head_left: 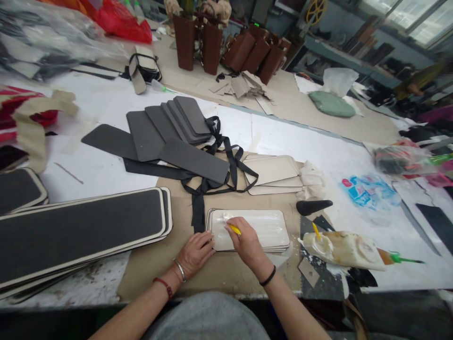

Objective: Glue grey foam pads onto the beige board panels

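Grey cloth (208, 316): tabletop's (106, 274) near edge
Right hand (246, 241): pinching brush (234, 229), probably
Panels (264, 229): lengthwise left-right, my loose left hand (196, 252) at left end

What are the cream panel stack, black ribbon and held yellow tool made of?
Cream panel stack: perhaps board or leather; flat, with glossy streaks on top.
Black ribbon: probably dull woven fabric; it loops softly.
Held yellow tool: likely plastic, finish unclear; bright, even colour.
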{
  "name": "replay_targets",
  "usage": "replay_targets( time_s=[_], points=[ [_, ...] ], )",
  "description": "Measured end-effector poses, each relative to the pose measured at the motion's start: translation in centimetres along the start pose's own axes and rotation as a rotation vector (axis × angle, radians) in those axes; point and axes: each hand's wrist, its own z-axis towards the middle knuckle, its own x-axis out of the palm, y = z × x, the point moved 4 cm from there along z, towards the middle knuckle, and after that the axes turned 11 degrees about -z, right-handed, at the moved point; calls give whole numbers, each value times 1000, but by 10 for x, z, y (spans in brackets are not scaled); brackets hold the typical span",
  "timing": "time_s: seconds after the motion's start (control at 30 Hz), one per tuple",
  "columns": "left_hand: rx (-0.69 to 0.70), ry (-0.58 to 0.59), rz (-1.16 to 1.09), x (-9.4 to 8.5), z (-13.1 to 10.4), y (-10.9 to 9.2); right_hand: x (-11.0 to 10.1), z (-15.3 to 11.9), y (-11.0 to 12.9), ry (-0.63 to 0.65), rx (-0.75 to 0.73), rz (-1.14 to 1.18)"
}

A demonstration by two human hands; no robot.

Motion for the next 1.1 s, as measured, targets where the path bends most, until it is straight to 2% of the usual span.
replay_targets(
  time_s=[0.1, 0.2, 0.37, 0.5, 0.67, 0.73, 0.87, 1.0, 1.1],
  points=[
    [7, -10, -8, -2, 2, -1, 11, 8, 14, 18, -17, 42],
    [12, -10, -16, -4, 4, -3, 14, 5, 22, 61, -38, 53],
    [-1, -1, -15, -4, 4, -4, -3, -20, 28, 126, -59, 111],
    [-24, 10, -8, -3, 2, -3, -12, -31, 15, -5, 129, 163],
    [-33, 46, -13, 0, 1, -2, 8, -38, -15, -54, 507, 367],
    [-18, 29, -2, 0, 0, -2, 7, -41, -23, -97, 601, 375],
    [15, 14, 12, 1, 0, -1, -2, -43, -19, -205, 651, 349],
    [28, 32, 16, -1, 1, -2, 13, -47, -11, -132, 642, 465],
    [35, 36, 25, -2, 2, -3, 9, -64, -35, -145, 699, 380]
  ],
)
